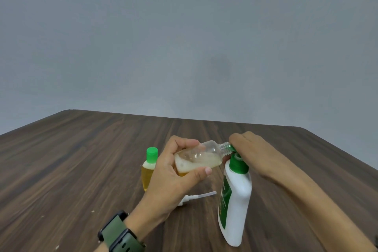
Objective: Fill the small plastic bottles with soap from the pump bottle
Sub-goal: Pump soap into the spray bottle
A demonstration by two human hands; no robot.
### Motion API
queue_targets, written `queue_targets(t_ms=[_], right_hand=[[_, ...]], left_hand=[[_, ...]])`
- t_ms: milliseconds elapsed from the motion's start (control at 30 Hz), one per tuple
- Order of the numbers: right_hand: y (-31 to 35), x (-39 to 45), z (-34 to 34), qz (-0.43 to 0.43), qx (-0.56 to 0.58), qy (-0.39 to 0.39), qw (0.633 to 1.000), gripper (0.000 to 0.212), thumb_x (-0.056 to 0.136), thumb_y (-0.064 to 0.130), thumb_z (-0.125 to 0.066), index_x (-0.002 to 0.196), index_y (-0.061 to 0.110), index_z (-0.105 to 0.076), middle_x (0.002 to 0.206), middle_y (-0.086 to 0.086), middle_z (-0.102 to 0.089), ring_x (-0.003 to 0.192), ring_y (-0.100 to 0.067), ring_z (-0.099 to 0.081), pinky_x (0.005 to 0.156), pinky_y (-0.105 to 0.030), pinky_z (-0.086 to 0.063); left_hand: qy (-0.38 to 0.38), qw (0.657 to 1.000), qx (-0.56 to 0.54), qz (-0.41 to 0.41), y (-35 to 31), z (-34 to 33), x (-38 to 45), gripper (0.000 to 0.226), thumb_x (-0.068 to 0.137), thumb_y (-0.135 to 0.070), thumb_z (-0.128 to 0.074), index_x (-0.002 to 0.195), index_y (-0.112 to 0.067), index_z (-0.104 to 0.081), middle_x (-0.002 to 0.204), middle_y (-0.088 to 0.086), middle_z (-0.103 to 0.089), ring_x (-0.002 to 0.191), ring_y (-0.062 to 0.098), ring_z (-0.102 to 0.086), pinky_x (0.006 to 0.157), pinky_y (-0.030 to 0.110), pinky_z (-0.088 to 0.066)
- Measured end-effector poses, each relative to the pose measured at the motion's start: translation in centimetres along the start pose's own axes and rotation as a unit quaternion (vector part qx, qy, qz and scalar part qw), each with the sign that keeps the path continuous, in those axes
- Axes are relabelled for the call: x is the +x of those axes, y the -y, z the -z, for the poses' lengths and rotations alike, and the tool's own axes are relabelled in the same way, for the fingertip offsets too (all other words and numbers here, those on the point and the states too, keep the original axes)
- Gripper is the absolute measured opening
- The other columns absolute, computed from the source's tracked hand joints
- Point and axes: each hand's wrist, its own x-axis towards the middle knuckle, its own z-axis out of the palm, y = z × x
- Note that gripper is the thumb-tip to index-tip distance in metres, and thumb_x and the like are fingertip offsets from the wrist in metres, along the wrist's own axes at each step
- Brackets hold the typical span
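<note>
My left hand grips a small clear bottle, tipped on its side, partly filled with yellowish foamy soap. Its open threaded neck meets the green nozzle of the pump bottle. The white pump bottle with a green label stands on the table. My right hand lies on top of its green pump head with fingers curled over it. A second small bottle with a green cap and yellow liquid stands upright behind my left hand.
A white spray cap with its thin tube lies on the dark wooden table under my left hand. A grey wall stands behind the table's far edge. A green watch is on my left wrist.
</note>
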Motion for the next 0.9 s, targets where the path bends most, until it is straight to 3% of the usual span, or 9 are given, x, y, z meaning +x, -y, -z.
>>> queue_targets(t_ms=[133, 200, 267, 400, 467, 633, 767, 833, 900], right_hand=[[0.8, 0.4, 1.2, -0.006, 0.059, -0.039, 0.998, 0.039, 0.096, 0.015, -0.035, 0.058, 0.026, -0.032, 0.060, 0.009, -0.040, 0.055, -0.003, -0.036, 0.054, -0.010, -0.038], [1.4, 0.9, 1.9, -0.008, 0.083, -0.024, 0.996, 0.043, 0.094, 0.018, -0.034, 0.051, 0.024, -0.036, 0.044, 0.010, -0.052, 0.046, 0.003, -0.046, 0.047, 0.000, -0.034], [1.7, 1.1, 2.2, -0.004, 0.068, -0.002, 0.998, 0.045, 0.093, 0.020, -0.033, 0.048, 0.023, -0.038, 0.034, 0.023, -0.050, 0.037, 0.012, -0.043, 0.041, -0.001, -0.033], [0.6, 0.7, 1.1, -0.015, 0.044, -0.012, 0.999, 0.040, 0.095, 0.016, -0.033, 0.056, 0.024, -0.036, 0.050, 0.006, -0.047, 0.049, -0.003, -0.042, 0.045, -0.015, -0.032], [-0.1, 0.5, 0.4, -0.025, 0.032, -0.017, 0.999, 0.038, 0.096, 0.017, -0.033, 0.059, 0.026, -0.035, 0.063, 0.006, -0.038, 0.055, -0.006, -0.035, 0.051, -0.017, -0.029], [0.1, 0.4, 0.4, -0.014, 0.026, 0.007, 1.000, 0.037, 0.096, 0.017, -0.034, 0.061, 0.027, -0.034, 0.066, 0.006, -0.036, 0.056, -0.006, -0.033, 0.052, -0.016, -0.030], [1.3, 0.6, 1.6, -0.018, 0.111, -0.038, 0.993, 0.039, 0.093, 0.010, -0.038, 0.057, 0.021, -0.032, 0.054, 0.007, -0.047, 0.052, 0.000, -0.040, 0.050, -0.005, -0.035], [1.7, 0.7, 2.0, -0.002, 0.104, -0.014, 0.994, 0.042, 0.092, 0.014, -0.036, 0.050, 0.019, -0.035, 0.036, 0.015, -0.051, 0.037, 0.006, -0.041, 0.039, -0.004, -0.031], [1.6, 0.4, 2.1, 0.006, 0.074, -0.003, 0.997, 0.043, 0.092, 0.014, -0.035, 0.049, 0.018, -0.035, 0.037, 0.016, -0.052, 0.038, 0.006, -0.042, 0.039, -0.005, -0.032]], left_hand=[[-0.012, 1.000, 0.006, -0.015, -0.7, 0.0, 0.5, 0.042, 0.058, -0.028, -0.084, 0.092, -0.034, -0.060, 0.094, -0.016, -0.065, 0.081, 0.004, -0.065, 0.060, 0.015, -0.052], [-0.016, 1.000, 0.000, -0.020, -0.9, 0.0, 0.7, 0.045, 0.057, -0.027, -0.082, 0.096, -0.028, -0.059, 0.093, -0.017, -0.066, 0.080, 0.003, -0.065, 0.060, 0.015, -0.052], [-0.016, 1.000, 0.003, -0.021, -0.9, 0.1, 0.6, 0.047, 0.058, -0.027, -0.084, 0.098, -0.027, -0.058, 0.094, -0.019, -0.065, 0.081, 0.003, -0.064, 0.061, 0.016, -0.053], [-0.006, 1.000, 0.015, -0.011, -0.7, -0.3, 0.7, 0.042, 0.056, -0.024, -0.079, 0.091, -0.037, -0.059, 0.095, -0.017, -0.063, 0.082, 0.004, -0.064, 0.061, 0.017, -0.053], [0.002, 1.000, 0.009, -0.005, -0.4, -0.4, 0.6, 0.041, 0.056, -0.022, -0.079, 0.089, -0.038, -0.060, 0.095, -0.014, -0.064, 0.081, 0.005, -0.064, 0.061, 0.017, -0.053], [-0.010, 1.000, 0.005, 0.007, -0.1, -0.2, 0.0, 0.042, 0.055, -0.025, -0.080, 0.089, -0.038, -0.060, 0.096, -0.015, -0.064, 0.082, 0.006, -0.064, 0.062, 0.020, -0.054], [-0.021, 1.000, 0.013, -0.015, -0.7, -0.1, 0.5, 0.042, 0.055, -0.026, -0.080, 0.091, -0.037, -0.060, 0.097, -0.010, -0.065, 0.084, 0.007, -0.065, 0.064, 0.018, -0.053], [-0.024, 0.999, 0.016, -0.021, -0.8, 0.0, 0.5, 0.043, 0.054, -0.028, -0.081, 0.090, -0.038, -0.060, 0.097, -0.009, -0.065, 0.084, 0.007, -0.065, 0.064, 0.018, -0.053], [-0.017, 0.999, 0.021, -0.023, -0.9, -0.1, 0.4, 0.046, 0.051, -0.037, -0.082, 0.091, -0.040, -0.059, 0.098, -0.012, -0.065, 0.085, 0.008, -0.064, 0.066, 0.019, -0.054]])
